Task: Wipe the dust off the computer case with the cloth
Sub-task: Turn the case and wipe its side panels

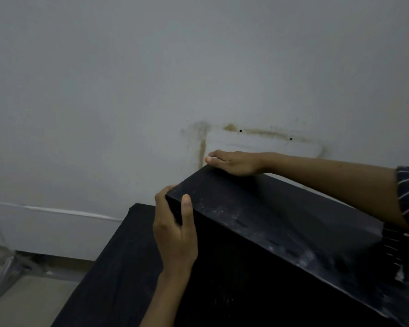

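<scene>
A black computer case (269, 223) fills the lower right of the head view, its top face streaked with pale dust. My left hand (175, 232) grips the case's near left corner, thumb on the top face and fingers round the side. My right hand (234, 162) rests on the far top edge by the wall, fingers curled over that edge. No cloth is in view.
The case stands on a black table (113, 267) whose left part shows beside it. A grey wall (151, 79) with brown stains and two small holes rises close behind. A pale floor (28, 300) and a metal leg (3, 274) lie at lower left.
</scene>
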